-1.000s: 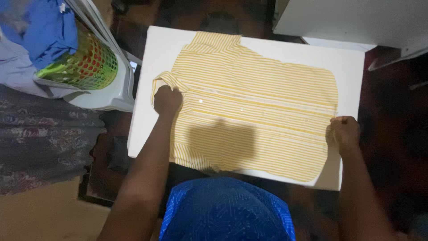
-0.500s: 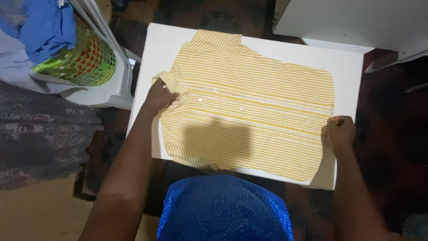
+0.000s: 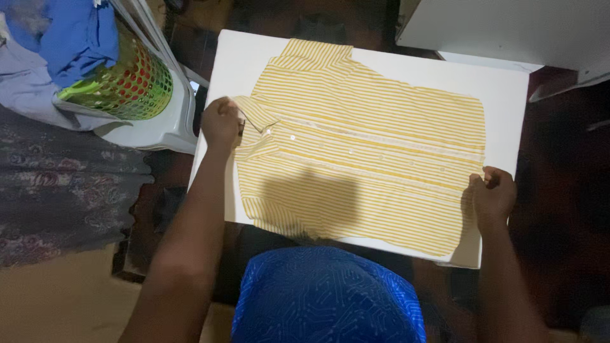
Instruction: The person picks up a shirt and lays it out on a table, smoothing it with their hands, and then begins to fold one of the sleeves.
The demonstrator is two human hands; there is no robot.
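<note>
Both arms are bare from the shoulder down to the left hand (image 3: 220, 121) and the right hand (image 3: 493, 194), with no sleeves, watch, rings or bracelets showing. The person's front is covered by bright blue cloth (image 3: 327, 295), printed all over with thin, paler lines like a circuit pattern

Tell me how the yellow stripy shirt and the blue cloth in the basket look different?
The yellow striped shirt lies spread flat on the white board; the blue cloth sits bunched in the green basket. The shirt has stripes; the blue cloth looks plain. The left hand and right hand grip the shirt's ends; no hand touches the blue cloth. Both are fabric.
</note>
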